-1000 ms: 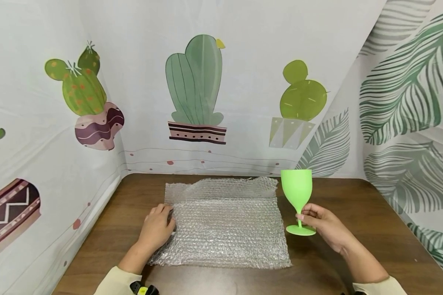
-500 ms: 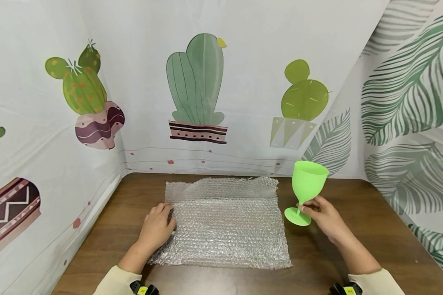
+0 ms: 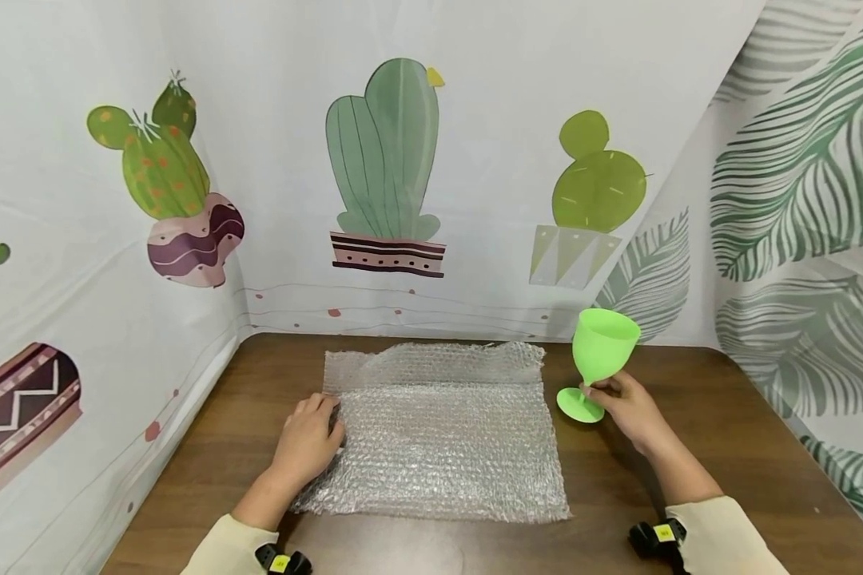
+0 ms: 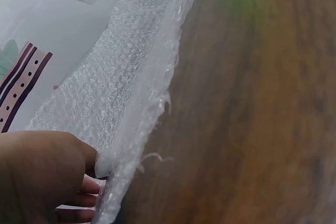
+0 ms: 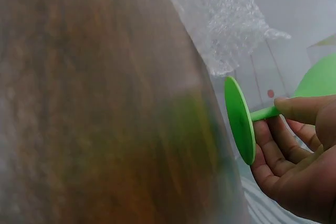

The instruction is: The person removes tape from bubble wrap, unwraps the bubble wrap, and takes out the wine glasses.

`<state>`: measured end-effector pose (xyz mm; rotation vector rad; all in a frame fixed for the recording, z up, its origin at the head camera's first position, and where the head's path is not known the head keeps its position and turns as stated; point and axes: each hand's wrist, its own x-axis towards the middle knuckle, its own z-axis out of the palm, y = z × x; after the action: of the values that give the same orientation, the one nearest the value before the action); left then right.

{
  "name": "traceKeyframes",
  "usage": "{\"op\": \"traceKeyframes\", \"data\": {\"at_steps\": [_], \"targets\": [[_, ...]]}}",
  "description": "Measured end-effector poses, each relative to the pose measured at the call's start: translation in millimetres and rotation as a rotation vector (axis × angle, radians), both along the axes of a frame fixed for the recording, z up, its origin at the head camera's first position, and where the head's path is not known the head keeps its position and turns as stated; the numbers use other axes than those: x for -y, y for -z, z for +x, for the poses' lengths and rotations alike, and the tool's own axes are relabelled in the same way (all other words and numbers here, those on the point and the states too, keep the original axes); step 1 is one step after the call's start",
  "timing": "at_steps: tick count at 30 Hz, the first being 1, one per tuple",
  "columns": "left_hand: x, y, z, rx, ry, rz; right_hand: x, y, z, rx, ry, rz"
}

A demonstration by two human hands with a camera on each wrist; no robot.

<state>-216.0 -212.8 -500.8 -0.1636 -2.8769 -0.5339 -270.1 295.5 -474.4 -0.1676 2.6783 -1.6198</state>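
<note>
A bright green plastic goblet [image 3: 606, 343] is in my right hand [image 3: 633, 411], at the right of the table in the head view. Thumb and fingers pinch its stem; in the right wrist view the round foot [image 5: 240, 119] sticks out past the fingertips. The cup tilts slightly right, its mouth upward. Clear bubble wrap [image 3: 446, 447] lies flat in the middle, with a thinner strip along its far side. My left hand [image 3: 305, 439] holds its left edge; in the left wrist view the thumb and fingers meet at the wrap's edge [image 4: 142, 103], fingertips partly hidden.
The brown wooden table [image 3: 216, 447] ends at a white curtain [image 3: 489, 160] printed with cacti and leaves, behind and at both sides. Black wrist devices with yellow labels sit at the left [image 3: 284, 561] and right [image 3: 658, 537] cuffs.
My right hand has moved slightly away from me and right with the goblet, which has gone from upright to tilted. Left hand and bubble wrap have stayed in place.
</note>
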Motion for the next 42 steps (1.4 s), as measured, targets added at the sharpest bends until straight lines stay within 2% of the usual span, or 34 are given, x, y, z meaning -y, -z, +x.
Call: {"op": "traceKeyframes", "data": {"at_steps": [14,35,42], "targets": [[0.0,-0.7,-1.0,0.012,-0.007,-0.002,-5.4,10.2,-10.8,0.04,0.029,0.061],[-0.5,-0.3,-0.7,-0.022,-0.007,-0.004,-5.9,15.6,-10.7,0.035,0.005,0.077],[-0.2,1.9,-1.2,-0.003,-0.012,0.0,-7.0,17.5,-11.4,0.044,0.001,0.076]]}}
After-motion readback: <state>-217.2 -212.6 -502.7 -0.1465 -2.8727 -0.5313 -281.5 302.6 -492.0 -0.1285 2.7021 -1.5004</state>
